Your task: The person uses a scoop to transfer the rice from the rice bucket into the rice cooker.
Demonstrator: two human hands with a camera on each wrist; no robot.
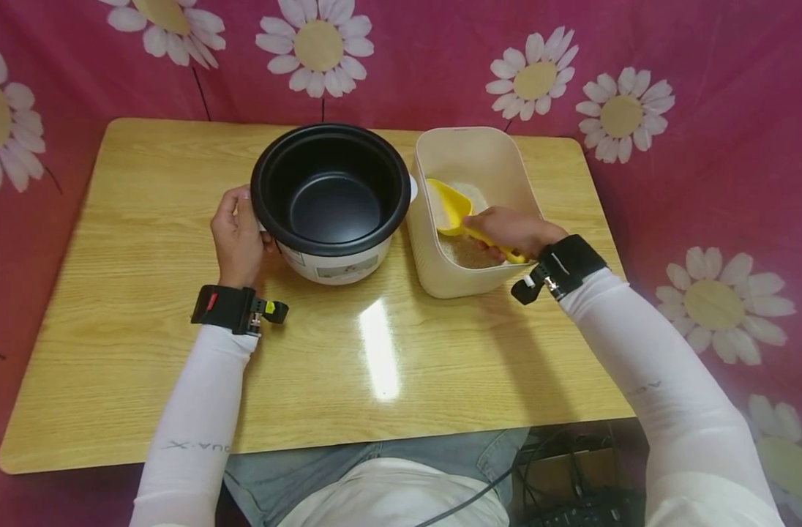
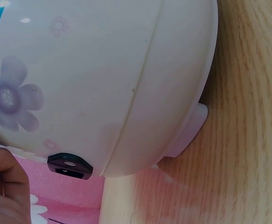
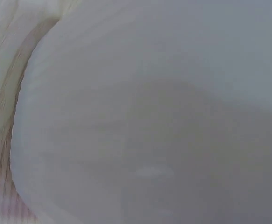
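Right hand: I am gripping the yellow scoop with my right hand (image 1: 509, 228), fingers curled round its handle inside the bin.
Scoop: The scoop (image 1: 455, 206) is lying low in the bin, its bowl at the far left of my grip; pale grains seem to be filling part of that bowl.
Long axis: The scoop is slanting from its handle, near my right wrist, to its bowl, which is pointing away and to the left, towards the cooker's side.
Bin: The cream bin (image 1: 440, 282) is standing on the worktop (image 1: 295, 366) just right of the cooker, with rice (image 1: 463, 252) covering its bottom.
Cooker: The cooker (image 1: 348, 269) is standing upright, its black pot (image 1: 335, 208) opening upwards.
Key relation: I am judging that the pot's position left of the scoop matters most; the bin's left wall is rising between them, and the pot's rim is sitting beyond it.
Left hand: I am holding the cooker's left side with my left hand (image 1: 235, 238), fingers bent in.
Nearer hand: My right hand is being the nearer one to the rice, my left the nearer one to the pot.
Right wrist view: A blurred pale surface is filling it, so I am not telling anything more from there.
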